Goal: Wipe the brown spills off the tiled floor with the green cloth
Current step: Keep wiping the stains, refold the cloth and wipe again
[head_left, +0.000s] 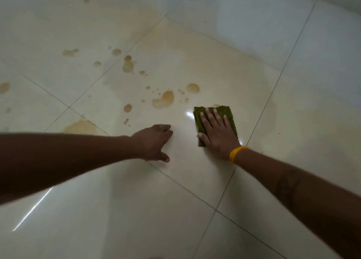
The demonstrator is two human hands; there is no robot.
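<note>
The right hand (215, 134) presses flat, fingers spread, on the green cloth (224, 112). Left of the cloth, the left hand (153, 142) rests on the tiled floor (195, 176), fingers loosely extended. Brown spills (164, 100) lie just beyond the cloth.

You cannot see most of the folded green cloth (224, 110); your flat right hand (215, 135) covers its middle. Your left hand (153, 141) is blurred, its fingertips indistinct. One brown puddle of spilled liquid (80, 127) is partly hidden behind your left forearm, and another (4, 87) is cut off at the left edge.
</note>
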